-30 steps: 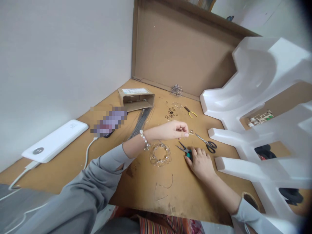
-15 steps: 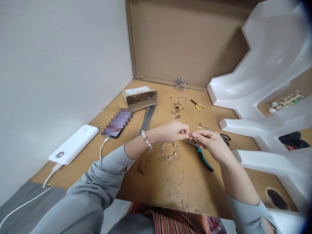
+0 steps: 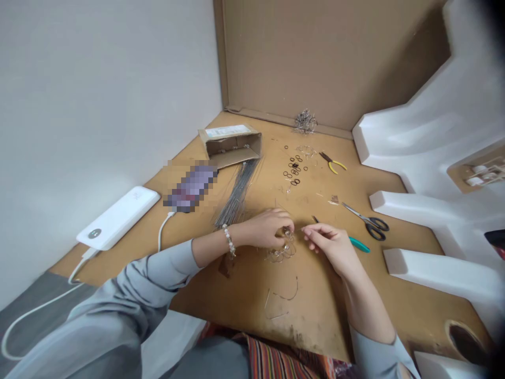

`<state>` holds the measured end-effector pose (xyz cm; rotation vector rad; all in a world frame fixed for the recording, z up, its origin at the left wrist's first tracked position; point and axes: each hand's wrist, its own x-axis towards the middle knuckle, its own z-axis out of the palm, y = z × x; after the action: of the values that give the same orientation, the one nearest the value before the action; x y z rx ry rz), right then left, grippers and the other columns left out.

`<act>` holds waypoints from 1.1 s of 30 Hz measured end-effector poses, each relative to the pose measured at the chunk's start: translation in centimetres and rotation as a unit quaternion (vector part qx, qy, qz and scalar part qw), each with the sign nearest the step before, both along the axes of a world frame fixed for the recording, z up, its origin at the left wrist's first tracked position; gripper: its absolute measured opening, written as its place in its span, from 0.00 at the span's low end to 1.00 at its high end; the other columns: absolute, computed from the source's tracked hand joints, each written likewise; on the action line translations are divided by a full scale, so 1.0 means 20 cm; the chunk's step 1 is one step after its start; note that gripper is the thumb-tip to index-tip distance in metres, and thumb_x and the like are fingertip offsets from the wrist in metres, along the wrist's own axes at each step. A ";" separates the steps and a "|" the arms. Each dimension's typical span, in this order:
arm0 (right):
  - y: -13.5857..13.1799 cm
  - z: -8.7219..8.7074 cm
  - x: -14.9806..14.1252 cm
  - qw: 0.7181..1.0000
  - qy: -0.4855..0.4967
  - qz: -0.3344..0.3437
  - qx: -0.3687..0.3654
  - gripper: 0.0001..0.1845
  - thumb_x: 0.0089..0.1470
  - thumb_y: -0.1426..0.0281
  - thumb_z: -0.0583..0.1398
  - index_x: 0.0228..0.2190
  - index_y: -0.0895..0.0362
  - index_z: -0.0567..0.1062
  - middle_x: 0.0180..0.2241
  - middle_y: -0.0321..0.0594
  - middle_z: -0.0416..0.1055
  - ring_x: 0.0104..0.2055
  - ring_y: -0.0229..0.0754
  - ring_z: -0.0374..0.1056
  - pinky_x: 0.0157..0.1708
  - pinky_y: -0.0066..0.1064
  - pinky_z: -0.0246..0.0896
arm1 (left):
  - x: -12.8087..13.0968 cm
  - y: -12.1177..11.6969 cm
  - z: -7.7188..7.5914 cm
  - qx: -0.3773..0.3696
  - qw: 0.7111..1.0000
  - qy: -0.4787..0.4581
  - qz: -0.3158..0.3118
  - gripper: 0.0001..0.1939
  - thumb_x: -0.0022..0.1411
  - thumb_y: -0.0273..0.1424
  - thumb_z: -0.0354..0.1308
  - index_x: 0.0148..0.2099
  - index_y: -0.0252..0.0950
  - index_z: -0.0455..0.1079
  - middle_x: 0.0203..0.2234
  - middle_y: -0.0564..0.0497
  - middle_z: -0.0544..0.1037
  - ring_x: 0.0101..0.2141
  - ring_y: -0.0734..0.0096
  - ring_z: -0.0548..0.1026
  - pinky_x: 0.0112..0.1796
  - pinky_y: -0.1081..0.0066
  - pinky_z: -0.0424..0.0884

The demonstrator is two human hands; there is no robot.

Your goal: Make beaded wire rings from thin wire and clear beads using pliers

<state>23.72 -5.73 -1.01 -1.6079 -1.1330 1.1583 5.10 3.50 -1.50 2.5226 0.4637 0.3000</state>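
My left hand [image 3: 265, 226] rests with curled fingers on a ring of clear beads and wire [image 3: 281, 251] lying on the brown board [image 3: 244, 284]. A beaded bracelet sits on that wrist. My right hand [image 3: 329, 245] hovers just right of the ring, fingertips pinched together on something too small to make out. Green-handled pliers [image 3: 357, 243] lie on the board behind the right hand, partly hidden by it.
Black-handled scissors [image 3: 371, 223], yellow-handled pliers [image 3: 333, 163], small dark rings [image 3: 294, 172], a bundle of thin wires [image 3: 236, 195], an open cardboard box [image 3: 231, 145], a phone [image 3: 190, 188] cabled to a white power bank [image 3: 118, 217]. White foam packing [image 3: 430, 158] stands at right. Bent wire offcuts [image 3: 282, 302] lie near.
Both hands dropped from in front of me to the board. The left hand came down onto the bead ring; the pliers the right hand reached for now lie behind it.
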 end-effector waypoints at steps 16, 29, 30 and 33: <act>-0.04 -0.05 -0.05 0.954 -0.257 0.050 0.147 0.09 0.51 0.66 0.58 0.25 0.55 0.77 0.24 0.39 0.73 0.27 0.38 0.67 0.28 0.30 0.61 | 0.04 0.00 -0.07 -0.083 0.995 -0.005 0.056 0.13 0.52 0.18 0.50 0.37 0.34 0.73 0.33 0.49 0.76 0.39 0.69 0.70 0.44 0.71 0.64; -0.07 0.03 0.03 0.966 -0.208 -0.074 0.137 0.11 0.48 0.62 0.60 0.28 0.56 0.78 0.23 0.38 0.72 0.25 0.38 0.66 0.27 0.30 0.62 | 0.07 0.00 0.05 -0.069 0.995 0.031 0.064 0.09 0.53 0.23 0.53 0.36 0.35 0.72 0.31 0.51 0.76 0.33 0.71 0.71 0.36 0.73 0.65; -0.07 0.04 0.04 0.969 -0.183 -0.104 0.128 0.11 0.48 0.61 0.61 0.28 0.56 0.77 0.23 0.38 0.72 0.24 0.37 0.66 0.27 0.30 0.62 | 0.07 -0.01 0.05 -0.087 0.993 0.020 0.076 0.08 0.53 0.23 0.53 0.36 0.35 0.72 0.30 0.52 0.76 0.32 0.73 0.71 0.35 0.74 0.65; -0.06 0.03 0.03 0.987 -0.084 -0.103 0.086 0.13 0.47 0.60 0.61 0.28 0.57 0.75 0.23 0.37 0.72 0.22 0.35 0.64 0.26 0.29 0.60 | 0.09 -0.04 0.03 -0.130 0.987 -0.015 0.095 0.07 0.55 0.24 0.53 0.36 0.33 0.71 0.27 0.53 0.74 0.29 0.76 0.70 0.32 0.76 0.64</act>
<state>24.37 -6.94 -0.37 -1.6664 -1.1116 0.7820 6.87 2.68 -0.97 2.2221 0.6873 0.3273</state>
